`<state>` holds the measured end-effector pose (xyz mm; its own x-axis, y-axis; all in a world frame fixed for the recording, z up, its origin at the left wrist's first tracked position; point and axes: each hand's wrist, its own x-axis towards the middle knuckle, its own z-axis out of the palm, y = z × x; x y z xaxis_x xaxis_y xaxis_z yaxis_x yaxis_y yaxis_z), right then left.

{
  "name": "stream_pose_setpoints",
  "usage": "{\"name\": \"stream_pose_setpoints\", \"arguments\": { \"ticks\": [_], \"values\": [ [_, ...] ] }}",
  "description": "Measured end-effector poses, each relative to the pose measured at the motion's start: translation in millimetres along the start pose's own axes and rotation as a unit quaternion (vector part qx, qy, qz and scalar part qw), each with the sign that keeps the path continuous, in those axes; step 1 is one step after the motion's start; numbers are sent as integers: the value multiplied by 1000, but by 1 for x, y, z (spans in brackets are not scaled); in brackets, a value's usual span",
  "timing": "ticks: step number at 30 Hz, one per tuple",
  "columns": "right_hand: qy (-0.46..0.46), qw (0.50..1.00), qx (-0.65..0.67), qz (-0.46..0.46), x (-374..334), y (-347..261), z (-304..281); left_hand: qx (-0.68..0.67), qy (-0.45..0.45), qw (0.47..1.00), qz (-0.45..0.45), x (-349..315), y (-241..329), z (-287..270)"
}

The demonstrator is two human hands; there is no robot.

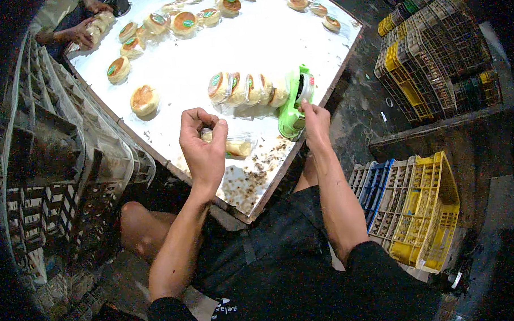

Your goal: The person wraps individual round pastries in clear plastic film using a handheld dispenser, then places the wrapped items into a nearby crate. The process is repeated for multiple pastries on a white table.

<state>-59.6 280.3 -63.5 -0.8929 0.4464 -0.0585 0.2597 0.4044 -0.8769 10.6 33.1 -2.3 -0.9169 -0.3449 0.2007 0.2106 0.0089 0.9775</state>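
Perhaps the green tape dispenser (288, 123), near the bench's (185, 64) edge right of centre in the frame, could slip off if the right hand (318, 123) tugs hard. That same tug might knock askew the row of wrapped buns (237, 89) just beside it, mid-frame; a heavy pinch could dent the single wrapped bun (239, 148) below them. As for the grip, the right hand's is closed on the dispenser's right side. On the left hand (203, 154), thumb and forefinger curl nearly together before the single bun; whether they pinch its wrapper cannot be told.
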Motion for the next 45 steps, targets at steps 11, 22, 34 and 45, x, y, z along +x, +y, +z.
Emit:
{"name": "stream_pose_setpoints", "arguments": {
  "ticks": [11,22,34,45],
  "values": [
    [-111,989,91,43,-87,-18,11,2,24,1000,2,6,-8,0],
    [-320,891,314,64,-127,-95,48,89,-65,994,5,-1,30,-16],
    [-197,952,207,-108,-67,-111,101,176,69,981,-29,95,-64,-24],
    [-300,926,80,-214,-73,-105,191,99,145,983,-49,119,-47,-63]
  ]
}}
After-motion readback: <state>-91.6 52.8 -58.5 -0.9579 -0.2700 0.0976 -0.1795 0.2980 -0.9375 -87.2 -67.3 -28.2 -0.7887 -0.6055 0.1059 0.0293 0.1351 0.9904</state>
